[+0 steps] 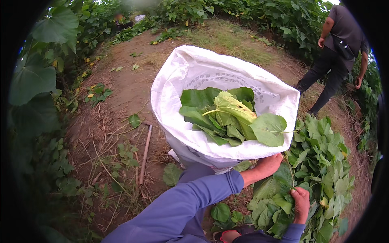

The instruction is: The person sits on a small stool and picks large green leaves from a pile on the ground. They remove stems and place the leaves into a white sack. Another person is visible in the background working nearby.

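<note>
A white woven sack (170,106) stands wide, its rim folded outward, with large green leaves (200,98) and a yellowish leaf (234,107) inside. One leaf (269,129) lies over the right rim, its stalk pointing outward. Below that rim is my left hand (269,164), beside a leafy stem; its fingertips are partly hidden, so its grip cannot be told. Lower right, my right hand (300,202) is closed on the lower part of the green stem (291,173). Both hands are over a big heap of cut leafy branches (325,170).
A small hoe with a wooden handle (146,155) lies on the soil left of the sack, among dry stalks. A person (337,51) stands at the upper right; another (120,22) is far off at upper left. Leafy plants (188,10) border the dirt strip.
</note>
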{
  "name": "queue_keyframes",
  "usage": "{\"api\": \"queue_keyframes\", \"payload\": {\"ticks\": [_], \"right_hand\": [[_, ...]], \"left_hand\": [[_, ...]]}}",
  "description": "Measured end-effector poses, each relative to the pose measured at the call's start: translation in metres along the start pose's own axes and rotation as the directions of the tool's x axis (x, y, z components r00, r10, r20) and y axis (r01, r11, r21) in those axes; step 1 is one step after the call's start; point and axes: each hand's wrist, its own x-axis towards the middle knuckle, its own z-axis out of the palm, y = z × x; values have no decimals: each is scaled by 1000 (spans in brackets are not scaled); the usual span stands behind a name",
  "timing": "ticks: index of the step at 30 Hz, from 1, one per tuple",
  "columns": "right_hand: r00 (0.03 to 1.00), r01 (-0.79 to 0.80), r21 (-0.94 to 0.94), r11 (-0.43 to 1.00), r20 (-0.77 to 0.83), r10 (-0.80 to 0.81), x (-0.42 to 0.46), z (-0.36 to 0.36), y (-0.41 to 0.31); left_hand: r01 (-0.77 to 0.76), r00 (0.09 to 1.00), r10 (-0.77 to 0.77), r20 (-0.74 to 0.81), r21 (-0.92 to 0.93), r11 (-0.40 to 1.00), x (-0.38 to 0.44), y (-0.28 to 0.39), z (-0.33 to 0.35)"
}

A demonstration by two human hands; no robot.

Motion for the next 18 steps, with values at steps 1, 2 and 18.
{"api": "queue_keyframes", "payload": {"ticks": [1, 2, 18], "right_hand": [[1000, -5, 16, 1000, -14, 5, 0, 1, 0], [1000, -10, 33, 999, -27, 11, 0, 1, 0], [998, -35, 66, 997, 54, 31, 7, -3, 7]], "left_hand": [[22, 999, -20, 32, -41, 999, 1, 0, -2], [31, 998, -27, 65, -59, 998, 0, 1, -3], [14, 989, -2, 146, -84, 996, -9, 6, -16]]}}
